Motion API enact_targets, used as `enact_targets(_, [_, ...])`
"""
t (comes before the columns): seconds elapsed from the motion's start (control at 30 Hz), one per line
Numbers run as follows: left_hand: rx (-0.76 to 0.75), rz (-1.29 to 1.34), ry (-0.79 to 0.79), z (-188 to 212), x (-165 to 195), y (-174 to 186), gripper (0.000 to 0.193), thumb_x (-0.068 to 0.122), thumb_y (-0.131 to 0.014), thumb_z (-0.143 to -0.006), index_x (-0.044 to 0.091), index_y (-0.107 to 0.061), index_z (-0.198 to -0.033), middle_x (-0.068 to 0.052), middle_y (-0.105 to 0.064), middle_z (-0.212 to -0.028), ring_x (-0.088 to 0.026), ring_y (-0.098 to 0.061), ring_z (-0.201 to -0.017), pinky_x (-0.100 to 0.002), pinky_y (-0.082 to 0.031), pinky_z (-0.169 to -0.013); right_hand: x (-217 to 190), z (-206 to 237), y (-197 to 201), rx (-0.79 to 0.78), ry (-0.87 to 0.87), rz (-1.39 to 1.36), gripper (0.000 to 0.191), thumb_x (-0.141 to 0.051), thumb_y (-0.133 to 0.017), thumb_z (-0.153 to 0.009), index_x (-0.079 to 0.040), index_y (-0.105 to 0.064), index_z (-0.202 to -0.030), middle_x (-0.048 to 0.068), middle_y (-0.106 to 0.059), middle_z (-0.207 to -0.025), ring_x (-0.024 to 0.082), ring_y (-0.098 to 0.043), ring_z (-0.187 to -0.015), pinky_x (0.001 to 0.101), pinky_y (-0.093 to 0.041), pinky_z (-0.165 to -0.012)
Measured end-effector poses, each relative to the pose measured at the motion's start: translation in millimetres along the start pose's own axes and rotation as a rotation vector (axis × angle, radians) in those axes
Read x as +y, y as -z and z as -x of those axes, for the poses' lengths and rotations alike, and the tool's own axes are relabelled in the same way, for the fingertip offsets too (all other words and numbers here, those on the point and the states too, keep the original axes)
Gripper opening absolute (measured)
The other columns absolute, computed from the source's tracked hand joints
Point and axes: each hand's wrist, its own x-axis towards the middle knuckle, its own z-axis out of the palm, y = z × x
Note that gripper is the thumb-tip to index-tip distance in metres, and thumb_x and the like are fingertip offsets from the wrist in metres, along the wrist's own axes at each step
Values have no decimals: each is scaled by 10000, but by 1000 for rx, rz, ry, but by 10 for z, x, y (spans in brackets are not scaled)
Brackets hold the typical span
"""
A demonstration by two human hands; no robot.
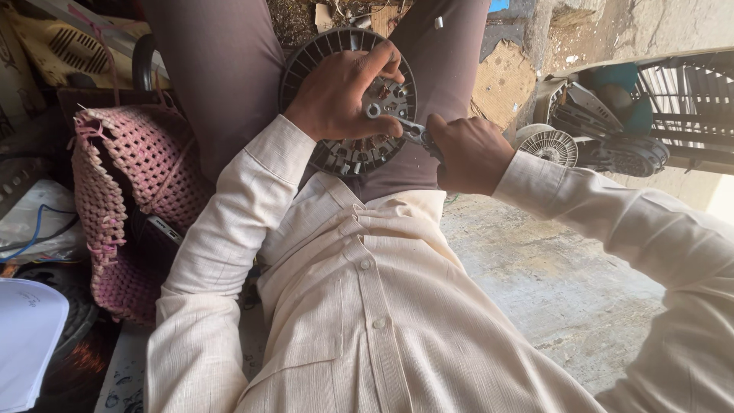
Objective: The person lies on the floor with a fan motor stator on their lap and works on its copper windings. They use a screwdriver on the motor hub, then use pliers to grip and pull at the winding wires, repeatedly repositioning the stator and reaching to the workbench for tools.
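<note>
Two hands on the job: our left hand [336, 92] presses the finned motor disc [348, 103] on our lap, right hand [468, 153] grip clenched on the wrench [397, 122] at its hub. Woven basket [126, 199] crowds left; bare concrete floor [550, 283] open right.

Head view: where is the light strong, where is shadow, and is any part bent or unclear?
Head view: glare whitens the wall at the right edge; the woven pink bag lies in shade; the left hand, right hand and round finned motor part are sharp; the wide lens bends the sleeves.
</note>
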Motion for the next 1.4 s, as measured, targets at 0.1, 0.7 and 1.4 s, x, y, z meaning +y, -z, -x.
enact_targets(0.1, [2, -13, -11, 25, -39, -24, 955, 954, -526, -836, 65, -495, -1185, -139, -763, -1135, -339, -751, -1140, -462, -603, -948, -15, -9, -2, -58, -25, -85, 350, -88, -708, -625, -21, -567, -939, 121, -642, -642, 333, -637, -541, 475, -508, -548])
enact_targets(0.7, [-3, 30, 27, 30, 59, 36, 970, 942, -467, -810, 53, -562, -1189, -137, -724, -1137, -352, -733, -1058, -456, -574, -882, 389, -36, 215, 222, 301, -899, 432, -70, -641, -712, 21, -596, -1131, 113, -623, -864, 238, -593, -765, 417, -494, -667])
enact_targets(1.4, [-32, 18, 27, -257, -261, 81, 965, 902, -541, -769, 23, -640, -1155, -141, -728, -1189, -372, -700, -1191, -469, -545, -1048, 428, -2367, 1847, 1004, 86, -865, 619, -229, -858, -746, -20, -546, -1238, 198, -727, -1081, 348, -723, -1025, 394, -567, -881])
